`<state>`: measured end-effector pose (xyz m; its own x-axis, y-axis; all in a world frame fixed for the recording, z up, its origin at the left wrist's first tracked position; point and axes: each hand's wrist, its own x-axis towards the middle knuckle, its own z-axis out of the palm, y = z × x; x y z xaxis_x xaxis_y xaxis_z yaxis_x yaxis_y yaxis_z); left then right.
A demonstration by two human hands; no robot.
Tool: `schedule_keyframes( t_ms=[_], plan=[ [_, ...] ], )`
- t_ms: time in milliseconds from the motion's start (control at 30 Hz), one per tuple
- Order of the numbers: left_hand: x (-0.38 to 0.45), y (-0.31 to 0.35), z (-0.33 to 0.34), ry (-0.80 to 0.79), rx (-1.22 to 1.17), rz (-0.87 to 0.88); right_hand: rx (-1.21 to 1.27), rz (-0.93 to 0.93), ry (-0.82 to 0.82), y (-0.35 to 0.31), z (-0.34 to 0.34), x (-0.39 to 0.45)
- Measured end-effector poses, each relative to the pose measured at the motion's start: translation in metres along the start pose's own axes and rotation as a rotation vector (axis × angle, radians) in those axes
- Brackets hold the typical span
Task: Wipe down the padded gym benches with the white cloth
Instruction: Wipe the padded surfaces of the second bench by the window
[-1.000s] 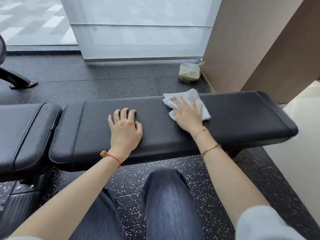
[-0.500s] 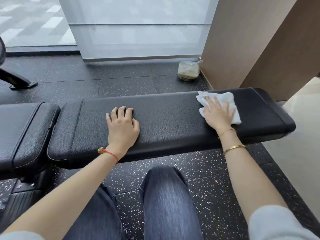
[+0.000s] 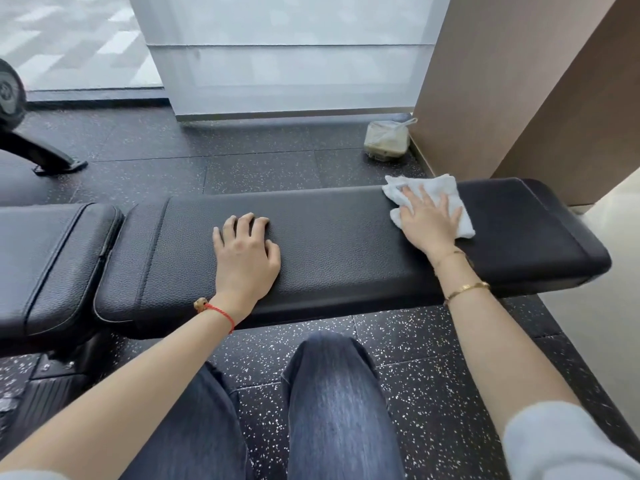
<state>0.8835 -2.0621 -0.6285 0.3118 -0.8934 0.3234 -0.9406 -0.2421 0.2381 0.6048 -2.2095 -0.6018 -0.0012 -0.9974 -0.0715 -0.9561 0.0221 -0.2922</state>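
Observation:
A long black padded bench (image 3: 339, 244) runs across the view in front of my knees. My right hand (image 3: 427, 221) lies flat with spread fingers on the white cloth (image 3: 446, 195), pressing it onto the pad near its right end, toward the far edge. My left hand (image 3: 246, 251) rests palm-down on the middle of the same pad, with its fingertips bent. A second black pad (image 3: 48, 261) adjoins the bench on the left.
A brown wall panel (image 3: 491, 84) rises behind the bench's right end. A small plastic container (image 3: 386, 140) with a utensil sits on the speckled rubber floor by the wall. A black machine leg (image 3: 41, 154) stands at far left. A pale tiled floor (image 3: 602, 271) lies to the right.
My right hand has slid the cloth to the right along the pad, from near its middle to its right part. My left hand has stayed in place, its fingers now more bent.

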Motion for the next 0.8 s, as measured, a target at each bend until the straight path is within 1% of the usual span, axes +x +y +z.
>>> schedule_keyframes(
  t_ms=[33, 67, 133, 200, 267, 333, 400, 433, 533, 600, 633, 700, 733, 800],
  plan=[
    [0.000, 0.000, -0.001, -0.001, -0.003, -0.002, 0.004, -0.026, -0.024, -0.017, 0.004, 0.008],
    [0.000, 0.000, -0.001, -0.004, -0.005, -0.003, -0.008, -0.090, -0.053, -0.037, 0.010, 0.011],
    [0.001, 0.001, -0.003, -0.012, -0.012, -0.005, -0.053, -0.268, -0.092, -0.077, 0.021, 0.002],
    [0.001, 0.001, -0.005, -0.019, -0.018, -0.009, -0.074, -0.410, -0.097, -0.102, 0.033, -0.023],
    [0.001, 0.001, -0.006, -0.020, -0.018, -0.006, -0.051, -0.495, -0.080, -0.104, 0.039, -0.052],
    [0.001, 0.001, -0.007, -0.023, -0.024, 0.003, -0.029, -0.538, -0.058, -0.083, 0.038, -0.074],
    [0.000, 0.001, -0.007, -0.029, -0.019, 0.010, -0.017, -0.513, -0.039, -0.048, 0.033, -0.082],
    [0.000, 0.002, -0.007, -0.034, -0.005, 0.013, -0.019, -0.468, -0.030, -0.028, 0.027, -0.079],
    [0.000, 0.004, -0.006, -0.064, 0.058, 0.009, -0.043, -0.219, 0.015, 0.030, 0.004, -0.055],
    [0.000, 0.014, -0.005, -0.085, 0.062, 0.001, -0.039, -0.045, 0.029, 0.053, -0.010, -0.039],
    [0.000, 0.023, -0.004, -0.086, 0.039, 0.006, -0.023, -0.001, 0.038, 0.057, -0.013, -0.034],
    [0.000, 0.048, 0.000, -0.100, -0.018, 0.041, 0.006, 0.006, 0.043, 0.053, -0.009, -0.036],
    [-0.001, 0.061, 0.003, -0.118, -0.034, 0.066, 0.009, -0.032, 0.043, 0.051, -0.006, -0.042],
    [-0.001, 0.085, 0.011, -0.146, -0.042, 0.095, 0.005, -0.174, 0.059, 0.053, 0.001, -0.063]
  ],
)
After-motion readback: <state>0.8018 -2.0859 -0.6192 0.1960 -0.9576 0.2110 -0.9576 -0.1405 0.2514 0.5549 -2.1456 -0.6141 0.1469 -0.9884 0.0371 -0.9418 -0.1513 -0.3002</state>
